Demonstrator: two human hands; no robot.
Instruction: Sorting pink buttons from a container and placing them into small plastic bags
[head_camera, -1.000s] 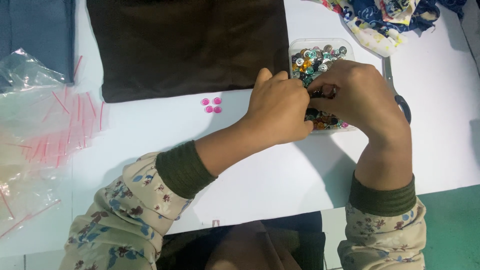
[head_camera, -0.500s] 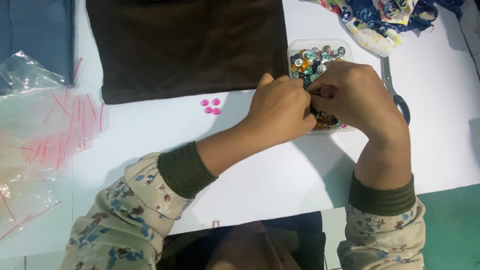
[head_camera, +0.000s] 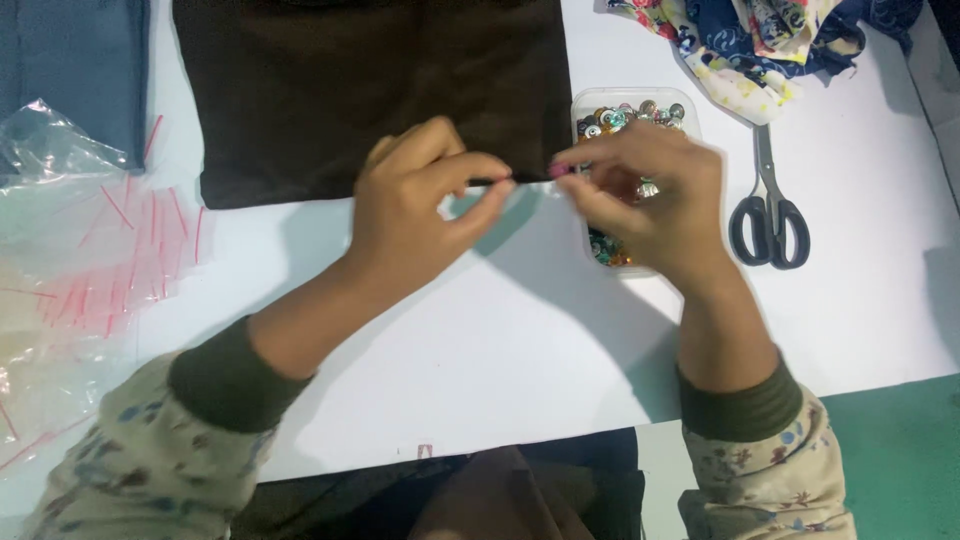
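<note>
— Head view: we see the left hand (head_camera: 425, 205) and right hand (head_camera: 650, 200) meet over the white table (head_camera: 500, 340), just below the dark brown cloth (head_camera: 370, 90). What do they hold?

— A small pink button (head_camera: 558, 171), we judge, pinched in the right grip; the left fingertips are closed on something dark and thin that we cannot identify.

— How will it handle?

— Light, hard and slippery, we think; best taken by its rim.

— And the container?

— We see a clear plastic box (head_camera: 590, 100) of mixed coloured buttons under the right hand, scissors (head_camera: 768, 215) beside it.
</note>
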